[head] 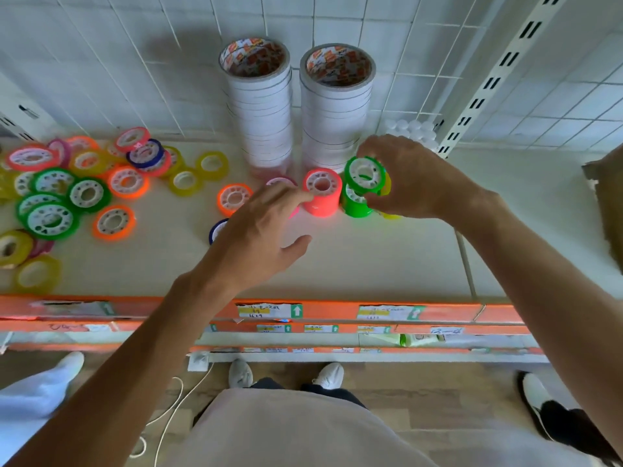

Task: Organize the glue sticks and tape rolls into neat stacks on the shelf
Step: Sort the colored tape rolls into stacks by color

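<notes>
My right hand grips a green tape roll just above a short green stack on the shelf. Beside it stands a pink stack, which the fingertips of my left hand touch with relaxed fingers. A yellow roll peeks out under my right hand. An orange roll, a pink roll and a blue roll lie near my left hand. Many loose coloured rolls are scattered at the left.
Two tall stacks of white tape stand against the tiled back wall. A slotted shelf upright rises at the right, with a cardboard box beyond. Orange shelf edges with price labels run along the front. Another person's leg stands at the left.
</notes>
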Action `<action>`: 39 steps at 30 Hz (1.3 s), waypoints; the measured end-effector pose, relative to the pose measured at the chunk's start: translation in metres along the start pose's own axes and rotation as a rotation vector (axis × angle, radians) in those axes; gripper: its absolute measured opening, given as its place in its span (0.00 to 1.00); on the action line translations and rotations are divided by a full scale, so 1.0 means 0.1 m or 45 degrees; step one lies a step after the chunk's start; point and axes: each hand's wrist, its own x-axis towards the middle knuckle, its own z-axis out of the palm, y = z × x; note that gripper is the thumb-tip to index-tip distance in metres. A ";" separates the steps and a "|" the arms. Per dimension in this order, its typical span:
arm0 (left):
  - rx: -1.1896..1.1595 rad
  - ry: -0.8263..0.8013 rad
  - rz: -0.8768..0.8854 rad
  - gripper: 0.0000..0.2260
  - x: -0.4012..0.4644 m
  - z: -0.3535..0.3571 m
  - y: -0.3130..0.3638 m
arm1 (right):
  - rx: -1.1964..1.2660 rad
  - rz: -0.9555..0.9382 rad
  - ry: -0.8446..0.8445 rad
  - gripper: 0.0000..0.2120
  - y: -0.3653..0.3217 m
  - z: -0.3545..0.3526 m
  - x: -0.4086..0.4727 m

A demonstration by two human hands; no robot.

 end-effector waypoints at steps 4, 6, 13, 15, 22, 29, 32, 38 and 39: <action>0.008 -0.009 -0.032 0.20 0.00 0.03 0.08 | -0.043 -0.026 -0.069 0.29 0.06 0.05 0.09; 0.011 -0.007 -0.037 0.20 -0.01 0.04 0.10 | -0.069 -0.022 -0.099 0.29 0.07 0.07 0.13; 0.018 0.022 -0.092 0.19 -0.06 0.04 0.13 | -0.156 0.002 -0.169 0.33 0.05 0.12 0.15; 0.019 0.026 -0.118 0.19 -0.08 0.03 0.13 | -0.177 0.003 -0.179 0.33 0.04 0.12 0.14; 0.020 0.029 -0.161 0.19 -0.13 0.01 0.12 | -0.246 0.003 -0.201 0.35 0.01 0.10 0.11; 0.029 0.016 -0.148 0.19 -0.19 -0.02 0.10 | -0.311 0.027 -0.193 0.33 -0.03 0.13 0.15; 0.028 -0.013 -0.170 0.19 -0.24 -0.03 0.09 | -0.309 0.040 -0.187 0.32 -0.04 0.13 0.16; 0.013 -0.019 -0.192 0.18 -0.33 -0.08 0.08 | -0.298 0.069 -0.204 0.34 -0.09 0.10 0.15; 0.010 -0.011 -0.198 0.18 -0.35 -0.10 0.09 | -0.290 0.072 -0.188 0.36 -0.11 0.07 0.14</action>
